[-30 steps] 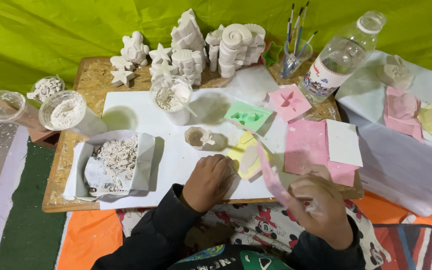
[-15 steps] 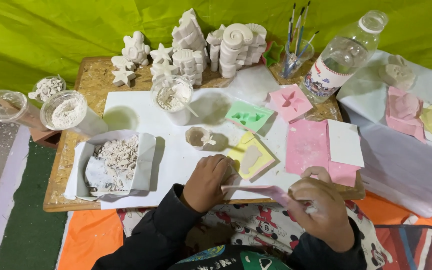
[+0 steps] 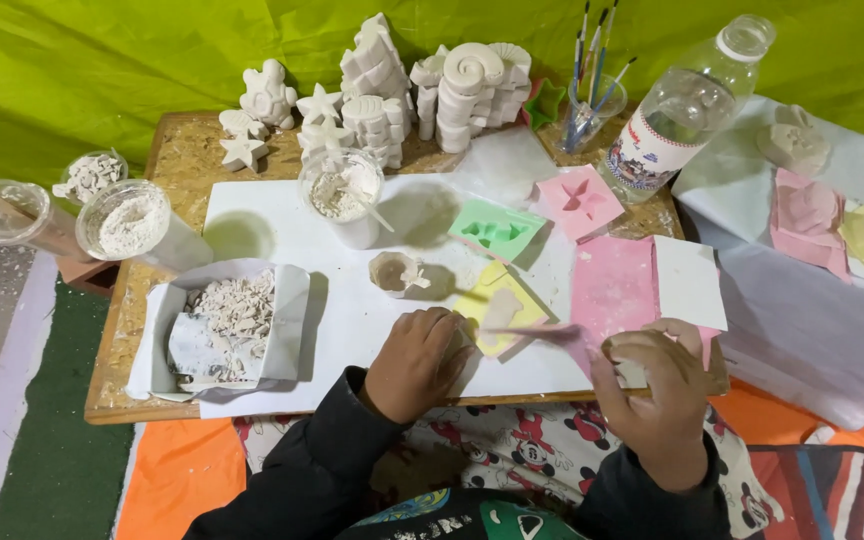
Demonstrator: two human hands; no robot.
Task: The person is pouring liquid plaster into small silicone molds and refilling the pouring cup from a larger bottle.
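Nearest the viewer, the person's left hand (image 3: 417,362) rests knuckles-up on the white sheet (image 3: 252,215), fingers curled together and pressing the near-left edge of a yellow mould (image 3: 507,312). The right hand (image 3: 657,395), just right of it at the board's front edge, closes finger and thumb on the handle end of a thin pink spatula (image 3: 542,330); the blade reaches left and lies across the yellow mould's near corner, beside the left fingertips. Whether the blade touches the mould cannot be told.

Behind the hands: a small cup of wet plaster (image 3: 392,273), a green mould (image 3: 497,230), a pink mould (image 3: 579,200), a flat pink sheet (image 3: 617,290) and a white card (image 3: 690,282). To the left, a white paper tray (image 3: 292,320) holds broken plaster pieces. Further back stands a clear cup of white paste (image 3: 344,195) with a stick in it; off the board's left edge, clear cups of white powder (image 3: 132,222).

At the rear: a row of white plaster casts (image 3: 382,95) (stars, shells, stacked shapes), a glass of paintbrushes (image 3: 592,100), and a clear plastic bottle (image 3: 687,110) with a red-and-white label band, leaning right.

The surface is a chipboard tabletop (image 3: 182,150), against a lime-green cloth backdrop (image 3: 102,60); orange fabric lies below, a pale cloth with more moulds to the right
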